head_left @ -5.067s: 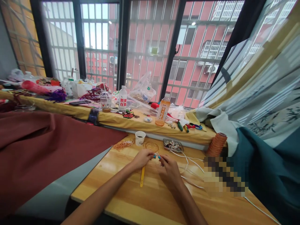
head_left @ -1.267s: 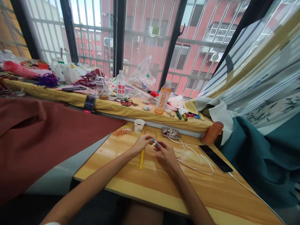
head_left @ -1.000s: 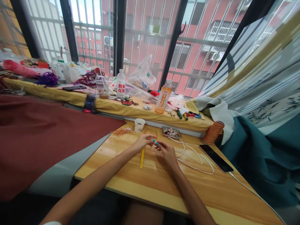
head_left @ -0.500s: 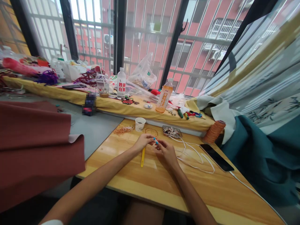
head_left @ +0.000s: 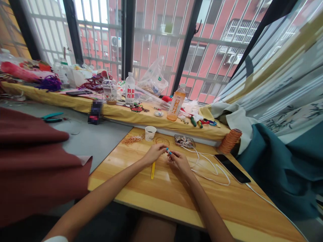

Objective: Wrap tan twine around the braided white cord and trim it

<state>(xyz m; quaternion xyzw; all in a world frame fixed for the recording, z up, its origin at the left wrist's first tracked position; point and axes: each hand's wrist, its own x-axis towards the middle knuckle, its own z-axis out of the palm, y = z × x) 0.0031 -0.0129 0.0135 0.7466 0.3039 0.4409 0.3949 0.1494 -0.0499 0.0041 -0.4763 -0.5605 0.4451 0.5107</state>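
Both arms reach forward over the light wooden table (head_left: 176,198). The left hand (head_left: 154,154) and the right hand (head_left: 179,162) meet fingertip to fingertip. Their fingers are curled shut and pinch a tiny blue bead-like piece (head_left: 168,151) between them. A flat yellow stick (head_left: 152,170) lies just under the left fingers. A small white paper cup (head_left: 150,133) stands a bit beyond the fingertips.
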